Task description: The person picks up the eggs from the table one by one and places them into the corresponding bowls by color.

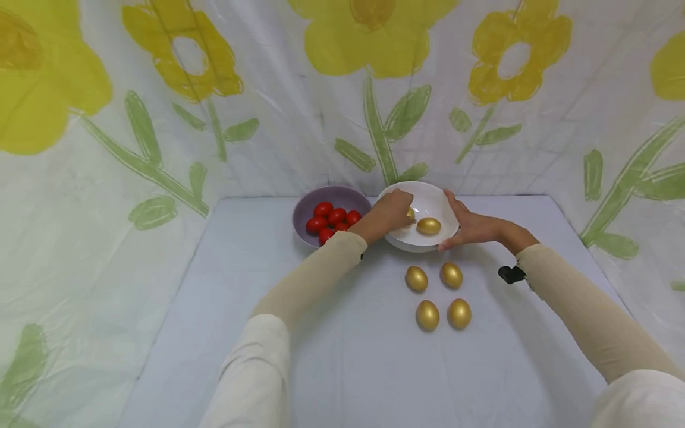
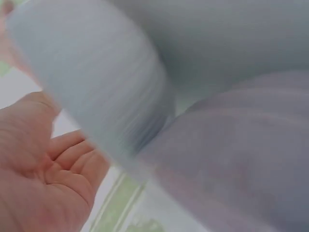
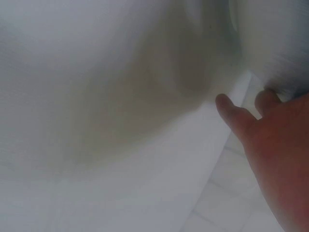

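Observation:
In the head view my left hand (image 1: pixel 392 213) reaches over the rim into the white bowl (image 1: pixel 412 242), its fingers bent around a gold egg (image 1: pixel 410 215) that they partly cover. Another gold egg (image 1: pixel 429 226) lies inside the bowl. In the left wrist view the bowl's wall hides the left fingertips. My right hand (image 1: pixel 471 227) presses the bowl's right side, thumb and fingers spread apart. The right wrist view shows that hand (image 3: pixel 277 145) against the bowl's pale wall, its little finger stretched out.
Left of the white bowl stands a purple bowl (image 1: pixel 299 223) with several red eggs (image 1: pixel 337 216). Several gold eggs (image 1: pixel 452 275) rest on the pale table (image 1: pixel 342 368) in front of the white bowl. Behind the table hangs a flower-printed sheet (image 1: pixel 289 131).

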Tool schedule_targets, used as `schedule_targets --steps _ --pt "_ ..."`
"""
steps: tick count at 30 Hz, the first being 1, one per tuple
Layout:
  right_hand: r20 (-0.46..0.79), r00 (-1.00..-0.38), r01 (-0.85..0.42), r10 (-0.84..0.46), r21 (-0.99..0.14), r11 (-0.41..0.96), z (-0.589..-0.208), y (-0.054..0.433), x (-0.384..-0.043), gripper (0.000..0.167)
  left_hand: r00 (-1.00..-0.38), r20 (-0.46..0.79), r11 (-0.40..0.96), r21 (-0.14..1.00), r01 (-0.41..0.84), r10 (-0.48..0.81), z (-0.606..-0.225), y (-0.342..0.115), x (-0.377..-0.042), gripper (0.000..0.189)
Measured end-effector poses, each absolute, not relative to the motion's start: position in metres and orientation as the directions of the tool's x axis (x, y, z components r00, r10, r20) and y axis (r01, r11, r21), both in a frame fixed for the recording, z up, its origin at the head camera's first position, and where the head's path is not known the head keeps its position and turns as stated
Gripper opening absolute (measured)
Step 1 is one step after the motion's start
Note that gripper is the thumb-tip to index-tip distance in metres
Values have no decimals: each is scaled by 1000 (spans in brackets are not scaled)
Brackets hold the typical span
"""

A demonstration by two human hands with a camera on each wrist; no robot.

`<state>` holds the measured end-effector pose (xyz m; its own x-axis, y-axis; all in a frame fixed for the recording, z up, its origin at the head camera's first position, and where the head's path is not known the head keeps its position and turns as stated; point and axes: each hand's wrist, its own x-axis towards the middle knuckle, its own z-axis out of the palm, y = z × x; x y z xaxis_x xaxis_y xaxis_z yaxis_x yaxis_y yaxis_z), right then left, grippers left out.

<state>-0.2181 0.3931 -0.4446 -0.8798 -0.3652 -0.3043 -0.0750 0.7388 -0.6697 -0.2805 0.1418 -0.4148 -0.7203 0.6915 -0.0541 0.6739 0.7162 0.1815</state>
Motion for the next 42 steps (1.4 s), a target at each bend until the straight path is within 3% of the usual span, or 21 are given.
schedule_targets --steps 6,15,21,32,42 --pt "-305 -881 -83 -363 -655 751 -444 397 -218 145 -673 124 608 337 719 729 -387 128 -268 74" --pt "-294 -882 -101 -370 -648 755 -445 406 -216 144 -549 399 310 522 795 734 -358 107 -221 78" --pt "-277 -874 -123 -398 -667 735 -448 406 -214 143 -475 527 89 598 796 704 -363 98 -179 79" --pt "-291 -885 -90 -363 -658 748 -449 402 -211 144 -561 451 106 707 700 694 -418 92 -130 80" --pt "-299 -880 -93 -369 -653 752 -445 391 -219 143 -661 318 295 706 644 680 -456 78 -123 65"
